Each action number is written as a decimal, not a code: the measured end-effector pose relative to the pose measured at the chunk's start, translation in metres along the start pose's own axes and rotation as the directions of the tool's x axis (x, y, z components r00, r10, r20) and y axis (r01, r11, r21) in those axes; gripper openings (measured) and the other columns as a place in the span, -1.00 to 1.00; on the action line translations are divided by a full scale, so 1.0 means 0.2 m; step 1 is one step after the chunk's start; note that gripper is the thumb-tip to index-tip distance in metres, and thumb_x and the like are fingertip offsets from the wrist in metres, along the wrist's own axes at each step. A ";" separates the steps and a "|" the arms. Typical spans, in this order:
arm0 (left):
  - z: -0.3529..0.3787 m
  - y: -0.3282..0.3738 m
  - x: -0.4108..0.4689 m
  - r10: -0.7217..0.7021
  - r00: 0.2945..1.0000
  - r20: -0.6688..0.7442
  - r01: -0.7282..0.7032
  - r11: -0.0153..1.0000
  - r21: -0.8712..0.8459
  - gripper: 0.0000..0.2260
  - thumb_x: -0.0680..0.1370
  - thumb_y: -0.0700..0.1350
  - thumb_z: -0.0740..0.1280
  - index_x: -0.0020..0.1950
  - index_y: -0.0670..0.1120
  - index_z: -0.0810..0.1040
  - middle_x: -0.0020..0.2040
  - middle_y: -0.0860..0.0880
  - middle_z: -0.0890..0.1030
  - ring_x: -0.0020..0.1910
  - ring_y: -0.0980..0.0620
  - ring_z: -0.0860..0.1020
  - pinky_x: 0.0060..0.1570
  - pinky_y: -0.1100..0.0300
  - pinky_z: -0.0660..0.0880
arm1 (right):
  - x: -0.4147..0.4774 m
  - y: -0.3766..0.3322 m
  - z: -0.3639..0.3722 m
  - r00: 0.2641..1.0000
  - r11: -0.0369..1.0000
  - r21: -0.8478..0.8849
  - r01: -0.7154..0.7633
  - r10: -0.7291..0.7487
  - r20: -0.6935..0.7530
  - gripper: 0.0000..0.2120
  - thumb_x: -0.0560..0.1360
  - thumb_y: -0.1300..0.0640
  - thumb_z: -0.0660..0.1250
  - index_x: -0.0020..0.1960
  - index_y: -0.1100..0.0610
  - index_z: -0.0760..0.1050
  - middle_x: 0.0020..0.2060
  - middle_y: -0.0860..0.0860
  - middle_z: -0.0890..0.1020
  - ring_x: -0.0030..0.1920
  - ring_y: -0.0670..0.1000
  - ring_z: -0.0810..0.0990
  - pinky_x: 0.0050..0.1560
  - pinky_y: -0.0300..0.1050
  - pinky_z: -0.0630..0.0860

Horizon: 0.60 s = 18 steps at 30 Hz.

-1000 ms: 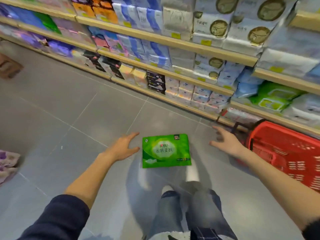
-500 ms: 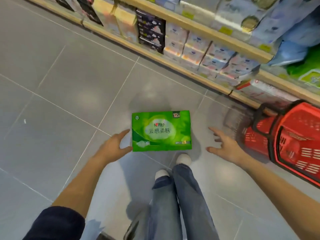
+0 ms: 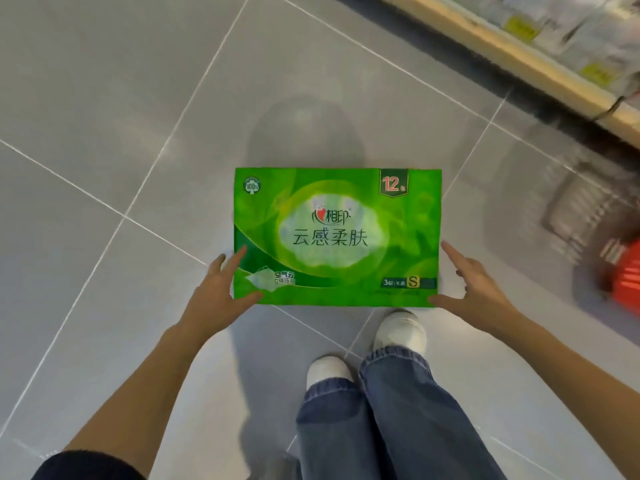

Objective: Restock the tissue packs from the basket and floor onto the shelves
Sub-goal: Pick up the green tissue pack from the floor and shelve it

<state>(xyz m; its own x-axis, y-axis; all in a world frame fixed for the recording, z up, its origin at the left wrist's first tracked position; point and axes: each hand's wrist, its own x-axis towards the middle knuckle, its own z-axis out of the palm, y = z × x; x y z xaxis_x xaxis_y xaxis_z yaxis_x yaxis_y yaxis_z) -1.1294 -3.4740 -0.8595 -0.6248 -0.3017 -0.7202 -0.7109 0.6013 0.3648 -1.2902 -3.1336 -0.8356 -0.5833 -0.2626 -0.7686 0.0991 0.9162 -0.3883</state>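
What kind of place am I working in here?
Most likely a supermarket aisle: a low shelf carrying yellow price tags, a red shopping basket on the tiled floor, and a retail-wrapped green tissue pack.

The one camera sits on the person's head and faces steeply downward, close above a flat green plastic tissue pack point(image 3: 337, 237) centred in view. Nearer than the pack show white shoes point(image 3: 400, 332); beyond it, to the right, runs a pale wooden shelf edge point(image 3: 519, 60).
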 end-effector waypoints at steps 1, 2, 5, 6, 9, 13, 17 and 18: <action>0.02 -0.04 0.06 -0.005 1.000 -0.011 0.005 1.000 0.012 -0.22 0.42 0.06 0.40 0.50 0.11 0.02 0.50 -0.19 0.16 0.47 -0.16 0.17 0.33 -0.11 0.25 | 0.06 0.03 0.03 1.000 1.000 -0.005 -0.001 0.001 -0.012 -0.13 0.37 0.10 0.44 0.48 -0.03 -0.04 0.38 0.22 0.27 0.33 0.20 0.30 0.26 0.03 0.30; 0.03 -0.07 0.12 -0.011 1.000 -0.024 0.011 1.000 0.023 -0.20 0.40 0.09 0.41 0.50 0.13 0.01 0.50 -0.21 0.16 0.46 -0.20 0.19 0.33 -0.13 0.26 | 0.13 0.05 0.06 1.000 1.000 -0.009 0.002 -0.002 -0.029 -0.12 0.38 0.10 0.43 0.48 -0.05 -0.07 0.39 0.21 0.24 0.34 0.19 0.28 0.27 0.01 0.30; 0.08 -0.12 0.28 -0.011 0.999 -0.050 0.013 0.999 0.037 -0.11 0.28 0.23 0.37 0.49 0.16 -0.02 0.46 -0.28 0.20 0.43 -0.25 0.23 0.31 -0.14 0.28 | 0.29 0.11 0.12 0.998 1.000 0.022 -0.010 0.011 -0.058 -0.09 0.37 0.08 0.43 0.47 -0.12 -0.14 0.45 0.14 0.13 0.40 0.18 0.21 0.31 0.06 0.30; 0.10 -0.12 0.32 -0.004 0.999 -0.048 0.006 1.000 0.024 -0.08 0.25 0.26 0.37 0.49 0.18 -0.04 0.45 -0.28 0.22 0.42 -0.24 0.24 0.31 -0.13 0.29 | 0.33 0.13 0.14 0.998 0.999 0.044 -0.013 0.016 -0.062 -0.07 0.37 0.09 0.44 0.47 -0.14 -0.14 0.47 0.11 0.09 0.42 0.17 0.18 0.32 0.07 0.30; 0.16 -0.11 0.41 0.003 0.999 -0.037 -0.004 0.999 -0.042 0.01 0.22 0.17 0.49 0.46 0.25 -0.13 0.43 -0.20 0.23 0.37 -0.22 0.30 0.30 -0.09 0.30 | 0.44 0.17 0.20 0.999 0.996 0.089 0.006 -0.001 -0.050 -0.01 0.32 0.13 0.48 0.44 -0.21 -0.16 0.47 0.10 0.06 0.42 0.16 0.16 0.33 0.04 0.28; 0.19 -0.17 0.49 0.032 0.998 -0.057 -0.038 0.994 -0.107 0.12 0.08 0.23 0.51 0.40 0.38 -0.20 0.40 -0.13 0.30 0.33 -0.16 0.33 0.27 -0.05 0.33 | 0.52 0.21 0.23 0.999 0.980 0.197 0.039 -0.032 -0.039 0.10 0.20 0.17 0.54 0.31 -0.38 -0.21 0.44 0.07 0.11 0.40 0.12 0.19 0.32 0.01 0.27; 0.19 -0.18 0.50 0.053 0.997 -0.061 -0.063 0.985 -0.162 0.11 0.05 0.18 0.53 0.32 0.47 -0.21 0.34 0.13 0.31 0.35 -0.09 0.35 0.21 0.05 0.34 | 0.54 0.21 0.22 0.997 0.966 0.249 0.075 -0.078 0.004 0.14 0.15 0.12 0.55 0.21 -0.53 -0.26 0.45 0.03 0.12 0.31 -0.04 0.21 0.31 -0.01 0.28; 0.19 -0.16 0.50 0.057 0.996 -0.067 -0.068 0.982 -0.178 0.10 0.06 0.14 0.53 0.32 0.45 -0.19 0.32 0.18 0.28 0.35 -0.07 0.35 0.22 0.07 0.33 | 0.54 0.21 0.21 0.997 0.967 0.244 0.079 -0.082 0.005 0.15 0.18 0.17 0.55 0.24 -0.48 -0.26 0.45 0.03 0.12 0.28 -0.07 0.20 0.29 -0.04 0.28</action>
<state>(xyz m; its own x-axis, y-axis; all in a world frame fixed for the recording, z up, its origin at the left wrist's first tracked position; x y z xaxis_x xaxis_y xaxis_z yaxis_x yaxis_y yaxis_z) -1.1560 -3.4955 -0.9657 -0.6842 -0.3161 -0.6573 -0.7131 0.4791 0.5119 -1.3145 -3.1366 -0.9565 -0.5852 -0.3388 -0.7368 0.2467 0.7911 -0.5597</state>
